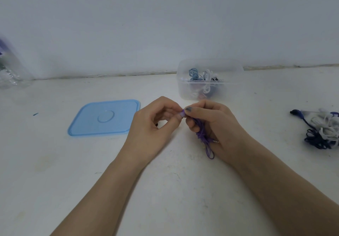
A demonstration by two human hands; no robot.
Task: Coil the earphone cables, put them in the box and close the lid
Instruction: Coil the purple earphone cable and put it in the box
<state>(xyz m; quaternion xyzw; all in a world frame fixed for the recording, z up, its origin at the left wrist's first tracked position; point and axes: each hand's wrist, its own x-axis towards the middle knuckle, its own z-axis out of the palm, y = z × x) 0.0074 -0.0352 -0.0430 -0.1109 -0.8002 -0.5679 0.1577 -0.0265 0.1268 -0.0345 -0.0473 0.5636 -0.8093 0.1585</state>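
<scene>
Hands meet over the middle of the desk (pixel 165 190). The right hand (pixel 216 129) grips a purple earphone (pixel 201 134), its fingers curled round the bundled cable, and a loop of that cable hangs below the palm onto the desk. The left hand (pixel 156 125) pinches the purple end of the same earphone between thumb and fingertips, right against the right thumb.

Behind the hands, near the desk's back edge, stands the clear box (pixel 209 89), uncovered, with blue, white and dark cables (pixel 201 76) already inside. The blue lid (pixel 104 118) lies flat on the desk to the left of the hands, apart from the box. At the right edge of the desk lies a tangle (pixel 322 131) of dark blue and white earphones, uncoiled. At the far left edge, by the wall (pixel 128 24), stands a clear plastic bottle (pixel 11 67), blurred.
</scene>
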